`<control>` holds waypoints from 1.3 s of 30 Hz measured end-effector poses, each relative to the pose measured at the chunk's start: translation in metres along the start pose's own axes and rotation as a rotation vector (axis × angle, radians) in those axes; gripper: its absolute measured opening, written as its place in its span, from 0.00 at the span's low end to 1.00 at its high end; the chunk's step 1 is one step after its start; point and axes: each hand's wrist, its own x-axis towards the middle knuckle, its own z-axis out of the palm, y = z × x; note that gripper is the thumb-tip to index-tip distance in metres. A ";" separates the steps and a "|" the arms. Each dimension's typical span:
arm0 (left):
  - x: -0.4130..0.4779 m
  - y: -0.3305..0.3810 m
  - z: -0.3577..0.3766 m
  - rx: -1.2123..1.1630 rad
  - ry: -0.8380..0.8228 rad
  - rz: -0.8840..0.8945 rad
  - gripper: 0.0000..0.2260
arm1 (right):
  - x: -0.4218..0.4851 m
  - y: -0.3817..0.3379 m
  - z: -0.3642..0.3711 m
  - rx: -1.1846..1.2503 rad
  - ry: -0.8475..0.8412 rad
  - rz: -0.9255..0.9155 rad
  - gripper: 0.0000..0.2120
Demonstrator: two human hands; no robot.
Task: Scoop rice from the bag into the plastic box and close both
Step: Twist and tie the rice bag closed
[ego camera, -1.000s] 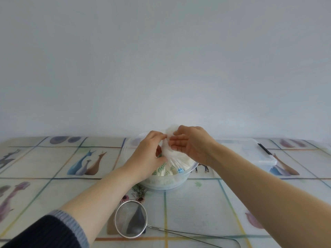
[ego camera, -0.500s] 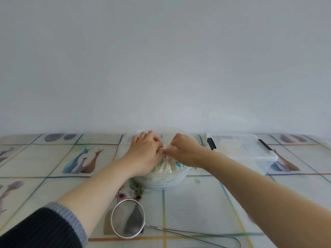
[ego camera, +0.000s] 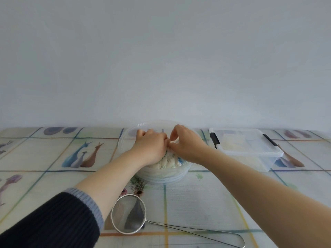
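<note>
A bag of rice [ego camera: 169,162], clear plastic with green and blue print, sits inside a round clear bowl [ego camera: 166,178] at the table's middle. My left hand [ego camera: 152,145] and my right hand [ego camera: 188,144] meet over the bag's twisted top, both pinching the plastic and pressing it low into the bowl. The bag's neck is hidden under my fingers. To the right stands the rectangular plastic box [ego camera: 250,149] with its clear lid on, black clips at both ends, and rice showing through it.
A metal mesh strainer [ego camera: 128,213] with a long wire handle [ego camera: 206,231] lies near the table's front edge. The table carries a patterned cloth [ego camera: 53,158]. A plain wall rises right behind the bowl and box.
Both hands have dropped from above the bowl down into it, pushing the gathered bag top lower. The view has shifted slightly, bringing the whole plastic box into sight.
</note>
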 end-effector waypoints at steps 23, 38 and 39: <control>-0.042 0.007 -0.025 -0.183 0.143 -0.246 0.15 | -0.057 0.006 -0.016 0.098 0.207 -0.090 0.07; -0.136 0.002 -0.041 -0.628 0.278 -0.453 0.02 | -0.140 -0.003 -0.007 -0.107 -0.462 -0.135 0.10; -0.140 0.000 -0.042 -0.636 0.312 -0.466 0.03 | -0.141 -0.002 -0.005 -0.125 -0.466 -0.122 0.08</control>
